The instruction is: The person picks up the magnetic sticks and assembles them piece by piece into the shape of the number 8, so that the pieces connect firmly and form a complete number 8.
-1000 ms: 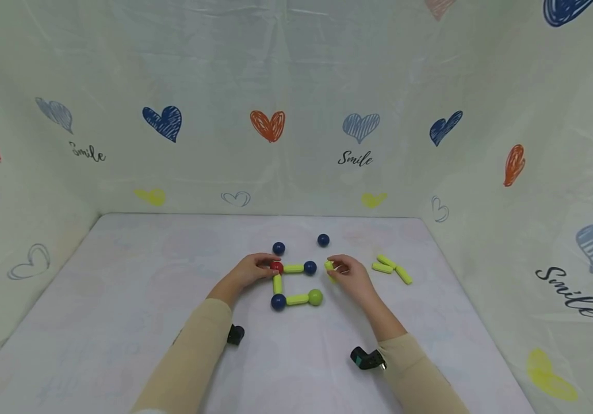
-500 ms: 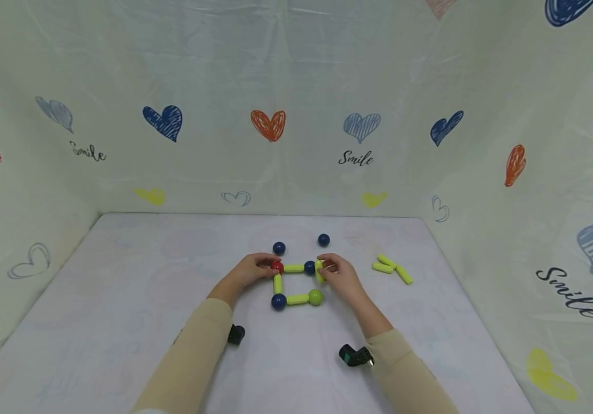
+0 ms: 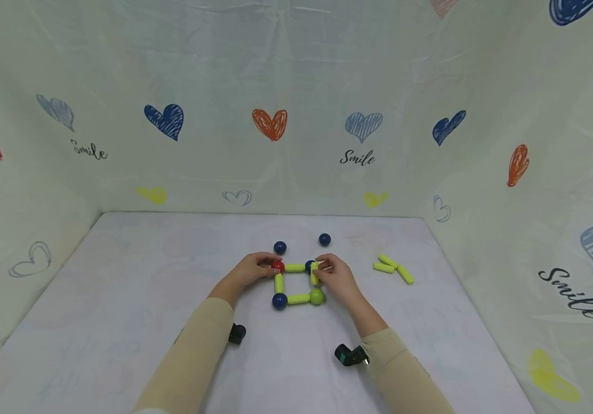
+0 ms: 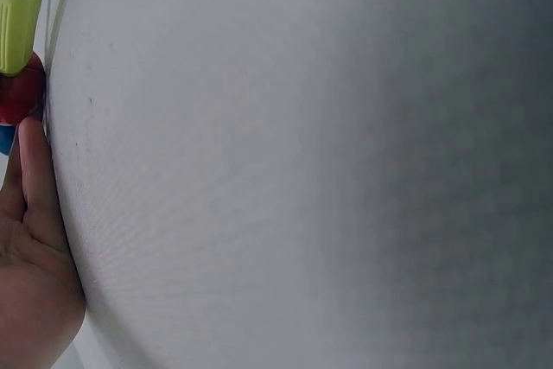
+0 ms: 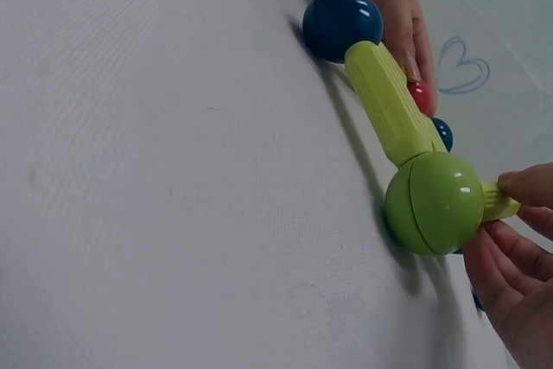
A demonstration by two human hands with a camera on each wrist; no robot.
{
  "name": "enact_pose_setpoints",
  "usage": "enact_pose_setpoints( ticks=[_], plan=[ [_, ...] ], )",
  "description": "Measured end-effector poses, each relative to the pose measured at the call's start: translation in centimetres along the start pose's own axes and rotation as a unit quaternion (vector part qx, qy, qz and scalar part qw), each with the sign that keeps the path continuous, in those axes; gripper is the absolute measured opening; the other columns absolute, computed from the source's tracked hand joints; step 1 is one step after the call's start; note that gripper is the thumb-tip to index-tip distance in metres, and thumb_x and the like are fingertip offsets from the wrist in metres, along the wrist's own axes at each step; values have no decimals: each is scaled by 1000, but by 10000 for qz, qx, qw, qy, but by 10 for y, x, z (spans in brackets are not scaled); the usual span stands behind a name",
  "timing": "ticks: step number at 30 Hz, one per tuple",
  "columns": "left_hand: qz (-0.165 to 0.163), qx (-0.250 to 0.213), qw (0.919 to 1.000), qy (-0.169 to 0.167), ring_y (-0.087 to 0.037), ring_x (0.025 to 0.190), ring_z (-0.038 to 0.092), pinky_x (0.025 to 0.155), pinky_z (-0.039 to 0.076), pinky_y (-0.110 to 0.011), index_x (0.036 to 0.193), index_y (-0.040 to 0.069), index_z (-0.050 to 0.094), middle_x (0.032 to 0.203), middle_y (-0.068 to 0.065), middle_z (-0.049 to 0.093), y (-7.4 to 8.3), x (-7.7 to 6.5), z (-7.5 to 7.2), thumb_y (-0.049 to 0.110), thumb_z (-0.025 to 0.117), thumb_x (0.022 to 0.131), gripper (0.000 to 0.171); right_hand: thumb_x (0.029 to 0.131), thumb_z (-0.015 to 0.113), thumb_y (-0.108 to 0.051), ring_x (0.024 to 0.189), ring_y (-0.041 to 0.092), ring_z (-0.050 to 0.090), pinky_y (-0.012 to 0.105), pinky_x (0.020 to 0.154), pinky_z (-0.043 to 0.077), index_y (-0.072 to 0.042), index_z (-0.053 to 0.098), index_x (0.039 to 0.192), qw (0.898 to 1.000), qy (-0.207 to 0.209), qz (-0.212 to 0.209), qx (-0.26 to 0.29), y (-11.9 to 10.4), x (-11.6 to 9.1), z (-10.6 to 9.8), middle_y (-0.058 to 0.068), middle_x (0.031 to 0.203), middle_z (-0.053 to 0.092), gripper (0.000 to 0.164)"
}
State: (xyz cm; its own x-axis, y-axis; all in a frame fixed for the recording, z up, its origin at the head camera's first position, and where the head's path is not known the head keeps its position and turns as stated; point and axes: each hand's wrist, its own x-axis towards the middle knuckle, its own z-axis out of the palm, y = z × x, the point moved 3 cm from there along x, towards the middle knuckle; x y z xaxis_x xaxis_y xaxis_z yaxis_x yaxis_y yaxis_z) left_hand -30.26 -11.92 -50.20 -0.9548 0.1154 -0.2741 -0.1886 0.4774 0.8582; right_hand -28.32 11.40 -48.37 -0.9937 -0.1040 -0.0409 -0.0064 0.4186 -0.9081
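In the head view, magnetic-looking yellow-green rods and coloured balls form a square on the table. My left hand (image 3: 247,272) holds the red ball (image 3: 278,266) at the far left corner between thumb and fingers. With my right hand (image 3: 340,278) I pinch a yellow-green rod (image 3: 314,276) along the square's right side. Its near end meets the green ball (image 5: 435,203) in the right wrist view. The far end overlaps the blue ball (image 3: 308,265) at the far right corner; whether they touch cannot be told. Another blue ball (image 3: 279,301) makes the near left corner.
Two loose blue balls, one behind the red ball (image 3: 280,248) and one farther right (image 3: 324,239), lie beyond the square. Several loose yellow-green rods (image 3: 387,261) lie to the right. Printed curtains surround the table (image 3: 151,299) at the back and sides.
My right hand has moved left with the rod, from beside the square to its right side, between the blue and green balls. The left hand stays on the red ball.
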Motion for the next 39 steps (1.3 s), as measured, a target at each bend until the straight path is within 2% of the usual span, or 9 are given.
enact_pose_setpoints(
  ticks=[6, 12, 25, 39],
  plan=[
    [52, -33, 10000, -28, -25, 104, 51, 93, 45, -38, 122, 18, 69, 126, -7, 60, -1, 1, 0, 15, 75, 86, 37, 86, 71, -4, 77, 16, 61, 28, 65, 52, -1, 63, 110, 9999, 21, 116, -40, 3, 1, 2, 9, 93, 62, 26],
    [113, 4, 9999, -67, -25, 104, 51, 94, 44, -40, 123, 18, 69, 127, -6, 60, -1, 1, 0, 15, 74, 87, 36, 86, 71, -6, 79, 18, 61, 29, 66, 54, -1, 64, 110, 9996, 5, 270, -74, 6, 0, 4, 9, 95, 62, 25],
    [11, 50, 10000, 15, -25, 108, 52, 97, 44, -42, 125, 18, 67, 129, -8, 58, -1, 2, 1, 15, 74, 87, 38, 87, 72, -10, 77, 18, 60, 28, 66, 53, -3, 67, 110, 9980, 18, 613, -158, 8, -4, 6, 9, 93, 61, 25],
    [19, -13, 10000, 30, -25, 108, 52, 98, 43, -42, 123, 18, 68, 129, -7, 58, -1, 2, 1, 14, 74, 87, 37, 86, 72, -9, 75, 16, 60, 28, 64, 51, -2, 64, 109, 9981, 44, 527, -309, 8, -8, 8, 7, 90, 62, 26]
  ],
)
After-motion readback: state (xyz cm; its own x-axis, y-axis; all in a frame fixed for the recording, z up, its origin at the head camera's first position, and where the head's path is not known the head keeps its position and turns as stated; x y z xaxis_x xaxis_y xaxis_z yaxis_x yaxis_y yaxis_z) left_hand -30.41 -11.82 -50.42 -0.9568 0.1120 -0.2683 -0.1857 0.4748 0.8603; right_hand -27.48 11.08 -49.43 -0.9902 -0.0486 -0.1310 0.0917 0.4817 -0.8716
